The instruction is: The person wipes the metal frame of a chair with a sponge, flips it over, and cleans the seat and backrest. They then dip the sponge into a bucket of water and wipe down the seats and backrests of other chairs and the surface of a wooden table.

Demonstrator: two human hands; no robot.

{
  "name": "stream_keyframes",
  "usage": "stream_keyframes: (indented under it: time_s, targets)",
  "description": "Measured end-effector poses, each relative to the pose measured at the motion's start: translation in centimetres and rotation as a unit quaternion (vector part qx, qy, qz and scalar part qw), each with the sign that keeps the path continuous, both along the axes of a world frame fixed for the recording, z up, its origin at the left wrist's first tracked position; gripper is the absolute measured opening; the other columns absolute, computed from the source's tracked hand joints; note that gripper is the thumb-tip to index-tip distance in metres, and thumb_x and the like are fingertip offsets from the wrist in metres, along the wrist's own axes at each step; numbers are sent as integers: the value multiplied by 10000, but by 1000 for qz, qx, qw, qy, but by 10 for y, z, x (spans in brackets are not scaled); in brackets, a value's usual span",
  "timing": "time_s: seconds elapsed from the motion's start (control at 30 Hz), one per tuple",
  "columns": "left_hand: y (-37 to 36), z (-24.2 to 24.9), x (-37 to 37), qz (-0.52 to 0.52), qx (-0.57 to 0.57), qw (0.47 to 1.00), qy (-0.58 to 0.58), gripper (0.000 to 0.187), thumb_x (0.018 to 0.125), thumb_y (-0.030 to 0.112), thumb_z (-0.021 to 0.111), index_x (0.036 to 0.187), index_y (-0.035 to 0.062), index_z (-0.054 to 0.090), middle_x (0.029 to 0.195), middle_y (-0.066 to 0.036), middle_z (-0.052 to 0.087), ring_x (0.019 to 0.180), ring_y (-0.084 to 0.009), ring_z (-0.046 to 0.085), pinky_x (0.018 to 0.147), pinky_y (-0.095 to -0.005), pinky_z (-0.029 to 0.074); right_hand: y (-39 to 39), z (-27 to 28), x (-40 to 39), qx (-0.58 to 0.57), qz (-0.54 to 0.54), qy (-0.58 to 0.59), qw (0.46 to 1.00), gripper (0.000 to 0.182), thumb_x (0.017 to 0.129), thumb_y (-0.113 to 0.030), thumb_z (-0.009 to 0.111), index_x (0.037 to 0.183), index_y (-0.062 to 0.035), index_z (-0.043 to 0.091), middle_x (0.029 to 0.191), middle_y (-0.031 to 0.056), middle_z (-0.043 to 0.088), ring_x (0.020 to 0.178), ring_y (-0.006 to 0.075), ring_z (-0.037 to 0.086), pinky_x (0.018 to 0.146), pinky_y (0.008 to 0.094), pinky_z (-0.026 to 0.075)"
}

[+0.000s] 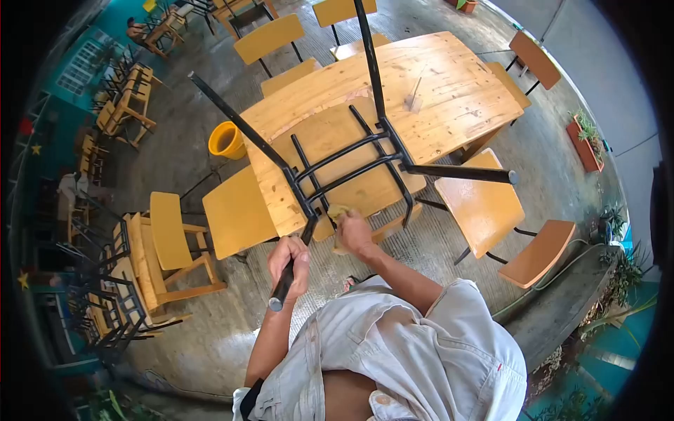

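On the near end of a long wooden table (456,77) lies an upside-down chair (358,193), with its black legs (372,67) sticking up and out. The person's left hand (288,263) is curled tight around one black leg (283,290), close to its end, and that leg points back at the person. The right hand (354,235) is bunched around a yellow cloth (340,210), right by the near side of the chair. Its fingertips are hidden, so I cannot tell how they bend.

The table top is light brown, with dark spots in the wood and shiny patches. Something small and clear (414,103) is on it, too small to make out. Yellow chairs (270,41) stand along the far side, and a chair with a shiny seat (484,210) is at the right. A yellow bucket (213,144) sits on the floor (203,344) near the table's left side. The floor is grey, with thin lines on it, and looks wet in places.

Over at the left, more tables (133,112) have chairs piled on and around them. Someone (136,32) is far back by a blue-green wall (105,42). Off to the right, a long pot (590,160) holds green plants (585,127).
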State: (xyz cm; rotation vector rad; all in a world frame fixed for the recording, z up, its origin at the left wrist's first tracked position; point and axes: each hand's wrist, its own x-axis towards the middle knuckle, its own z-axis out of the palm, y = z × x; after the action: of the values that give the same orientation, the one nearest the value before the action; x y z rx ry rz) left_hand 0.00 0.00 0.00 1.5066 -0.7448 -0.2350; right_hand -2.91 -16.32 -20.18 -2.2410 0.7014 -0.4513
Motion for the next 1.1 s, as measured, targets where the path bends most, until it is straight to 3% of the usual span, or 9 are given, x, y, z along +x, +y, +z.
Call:
stream_keyframes:
  time_s: [0.07,0.2,0.37,0.57,0.63,0.83,0.9,0.93,1.1]
  targets:
    - [3,3,0,0,6,1000,17,195,888,13,548,768,42,397,690,-64,493,631,-123,449,601,-270,407,11,-2,11,6,82,20,996,130,826,-92,643,931,-34,693,956,215,622,928,404,617,810,488,519]
    - [-2,2,0,-1,-6,1000,16,209,881,9,553,753,45,392,686,-64,484,630,-138,458,598,-281,408,-101,79,29,-84,-1,-34,996,102,828,-79,636,890,-77,717,921,210,626,904,402,606,761,505,518]
    - [-6,1,-6,36,-13,999,23,199,878,10,548,754,42,397,680,-67,479,625,-148,460,602,-291,417,-188,81,98,-162,60,186,967,240,909,-201,608,986,-20,746,1157,200,654,1111,403,600,888,483,538]
    - [-6,3,-8,56,6,998,-3,245,953,105,563,770,76,402,652,-41,449,590,-133,412,625,-306,434,-166,32,144,-120,-26,243,962,263,880,-147,602,1042,6,741,1129,225,702,1095,370,650,912,407,544]
    - [-5,-2,-7,43,7,999,-3,245,945,93,563,768,74,394,656,-40,444,599,-139,417,629,-302,432,-161,81,123,-51,14,253,966,261,854,-153,624,1039,-20,751,1112,216,701,1070,369,652,895,408,546]
    - [-5,-6,-6,86,7,995,-40,211,877,47,578,745,50,414,640,-59,454,556,-133,404,517,-293,345,-127,46,135,-154,-66,139,976,298,801,-128,694,1018,61,618,1079,243,663,1041,398,670,863,491,542]
    - [-5,-9,-5,75,-3,996,-43,209,882,55,577,746,49,418,639,-53,452,559,-129,407,520,-293,349,-99,75,141,114,-170,131,970,447,784,-97,741,1135,66,518,1101,258,653,1049,412,660,859,500,543]
    - [-6,-7,-5,69,-5,997,-43,209,882,55,577,746,49,418,639,-53,452,559,-129,407,520,-293,349,-76,73,149,154,-156,123,968,605,768,-88,779,1224,83,419,1120,280,649,1052,419,657,870,509,544]
    - [-7,6,-7,59,18,998,3,270,953,151,570,767,75,389,644,-43,440,586,-142,416,637,-305,435,7,55,170,5,-11,157,988,528,821,-112,687,1226,77,405,1049,298,675,1040,410,665,916,466,525]
